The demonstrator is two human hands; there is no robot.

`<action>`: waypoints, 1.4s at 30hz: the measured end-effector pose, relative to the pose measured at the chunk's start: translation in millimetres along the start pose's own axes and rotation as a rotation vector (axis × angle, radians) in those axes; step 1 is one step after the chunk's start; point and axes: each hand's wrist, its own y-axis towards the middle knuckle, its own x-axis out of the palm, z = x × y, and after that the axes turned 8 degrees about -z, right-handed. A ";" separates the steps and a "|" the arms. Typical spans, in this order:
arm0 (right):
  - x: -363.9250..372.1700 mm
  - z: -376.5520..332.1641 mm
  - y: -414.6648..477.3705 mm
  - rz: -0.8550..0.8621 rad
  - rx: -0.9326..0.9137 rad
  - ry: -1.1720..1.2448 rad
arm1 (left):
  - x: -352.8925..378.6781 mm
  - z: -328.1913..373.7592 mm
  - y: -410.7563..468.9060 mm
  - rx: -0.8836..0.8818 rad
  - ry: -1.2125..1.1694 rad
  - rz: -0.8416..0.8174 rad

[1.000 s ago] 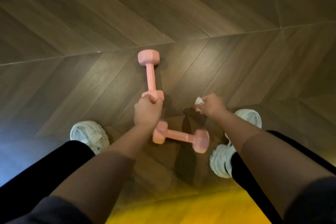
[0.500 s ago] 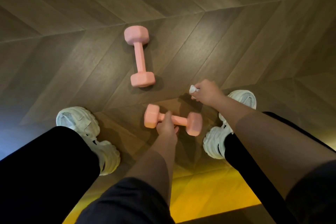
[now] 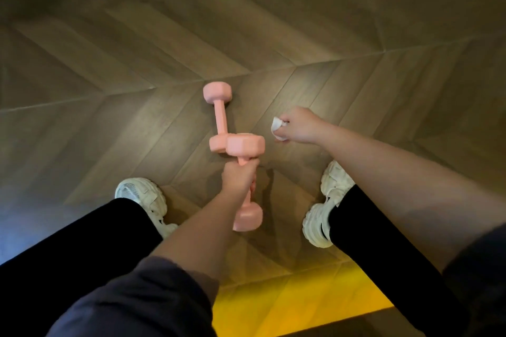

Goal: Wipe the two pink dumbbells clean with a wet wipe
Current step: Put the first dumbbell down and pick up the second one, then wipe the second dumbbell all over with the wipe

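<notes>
One pink dumbbell [image 3: 220,115] lies on the wooden floor, its near head partly hidden behind the other. My left hand [image 3: 238,178] grips the handle of the second pink dumbbell [image 3: 245,145], held above the floor between my feet, one head pointing away and the other toward me. My right hand [image 3: 299,125] is to the right of both dumbbells and holds a crumpled white wet wipe [image 3: 277,126] in its curled fingers. The wipe is apart from the dumbbells.
I stand on a brown chevron wood floor [image 3: 137,131]. My white shoes sit at left [image 3: 142,197] and right [image 3: 328,200], with black trouser legs above them. A yellow-lit strip of floor [image 3: 287,301] lies just below my feet.
My left hand let go of the far dumbbell, took the near dumbbell by its handle and lifted it off the floor, turning it lengthwise. The right hand kept holding the wipe.
</notes>
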 end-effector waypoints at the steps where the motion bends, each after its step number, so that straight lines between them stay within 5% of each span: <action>1: -12.5 -14.9 -14.9 0.019 -0.029 -0.024 | -4.8 13.6 -14.0 0.057 0.047 -0.003; 6: -59.5 -72.5 -109.0 0.158 -0.127 0.062 | -30.0 79.3 -98.8 0.266 0.116 0.024; 15: -39.8 -110.2 -219.5 0.208 -0.372 0.626 | -104.7 141.1 -211.1 0.491 0.050 -0.030; 22: -35.2 -125.3 -204.7 0.226 -0.422 0.770 | -106.7 148.3 -216.0 0.519 -0.019 -0.173; 27: -31.4 -128.1 -189.6 0.386 -0.387 0.776 | -105.6 157.2 -207.4 0.482 -0.047 -0.182; 35: -31.4 -135.8 -188.0 0.345 -0.494 0.954 | -100.3 158.1 -210.4 0.364 -0.122 -0.295; 42: -28.6 -137.7 -192.5 0.324 -0.503 0.943 | -97.0 154.0 -206.8 0.412 -0.021 -0.221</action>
